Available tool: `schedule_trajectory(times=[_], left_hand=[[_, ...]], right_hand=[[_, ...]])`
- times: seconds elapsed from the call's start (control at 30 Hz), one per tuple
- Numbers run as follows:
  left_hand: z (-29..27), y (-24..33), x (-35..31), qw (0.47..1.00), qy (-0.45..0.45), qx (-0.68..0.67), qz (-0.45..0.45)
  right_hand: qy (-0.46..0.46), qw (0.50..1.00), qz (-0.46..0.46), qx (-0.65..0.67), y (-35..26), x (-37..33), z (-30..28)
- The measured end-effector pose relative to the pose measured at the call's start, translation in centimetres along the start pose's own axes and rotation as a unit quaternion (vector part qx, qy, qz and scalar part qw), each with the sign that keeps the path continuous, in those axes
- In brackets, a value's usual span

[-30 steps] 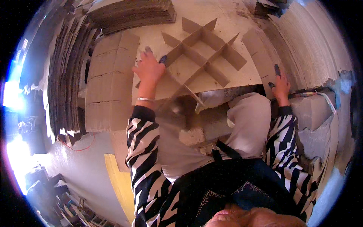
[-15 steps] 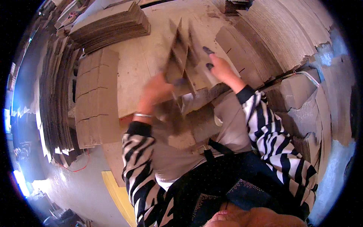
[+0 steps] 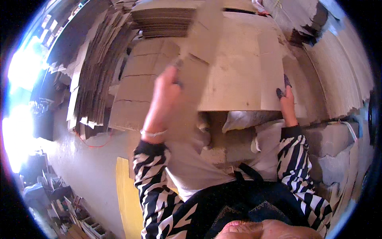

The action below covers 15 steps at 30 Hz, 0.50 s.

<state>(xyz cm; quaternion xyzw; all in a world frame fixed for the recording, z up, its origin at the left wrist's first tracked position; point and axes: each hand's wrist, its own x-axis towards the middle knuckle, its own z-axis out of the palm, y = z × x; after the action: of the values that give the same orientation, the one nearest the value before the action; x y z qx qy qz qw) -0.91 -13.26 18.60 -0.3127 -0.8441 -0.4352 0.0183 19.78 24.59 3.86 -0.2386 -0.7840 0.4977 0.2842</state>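
My left hand (image 3: 164, 89), a bracelet at its wrist, pinches a slotted cardboard strip (image 3: 203, 44) that stands up blurred over the left part of the work board (image 3: 234, 75). Dark covers show on its thumb and finger tips. At the board's right side, my right hand (image 3: 289, 104) has its dark-capped thumb and forefinger at the edge of a second, paler cardboard strip (image 3: 271, 67), which it appears to grip. Beside my left hand lies a stack of slotted cardboard pieces (image 3: 137, 83).
Upright cardboard sheets (image 3: 95, 71) lean at the far left. Another cardboard stack (image 3: 167, 22) sits at the back. Cardboard piles (image 3: 338, 59) line the right side. A yellow panel (image 3: 127, 195) stands near my left sleeve. Under the board's front edge is a pale bag (image 3: 246, 121).
The crossed cardboard divider in my left hand is gone from view. That hand now holds a single strip, and my right hand has come to another strip. The view has shifted leftward.
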Motion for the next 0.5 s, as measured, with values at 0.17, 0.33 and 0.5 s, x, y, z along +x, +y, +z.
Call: schedule_trajectory(times=[0.17, 0.33, 0.5], left_hand=[[-16.8, 5.0, 2.0, 0.853, 0.279, 0.427, 0.11], [-28.1, -4.8, 10.5, 0.696, 0.315, 0.641, 0.071], [-33.4, -19.9, 11.6, 0.743, 0.139, 0.637, -0.15]], right_hand=[[-0.012, 0.992, -0.013, -0.126, -1.9, 0.0, 1.2], [-0.044, 0.975, 0.021, -0.217, -1.8, 0.7, -0.7], [-0.035, 0.959, -0.014, -0.279, -5.6, -1.1, 1.0]])
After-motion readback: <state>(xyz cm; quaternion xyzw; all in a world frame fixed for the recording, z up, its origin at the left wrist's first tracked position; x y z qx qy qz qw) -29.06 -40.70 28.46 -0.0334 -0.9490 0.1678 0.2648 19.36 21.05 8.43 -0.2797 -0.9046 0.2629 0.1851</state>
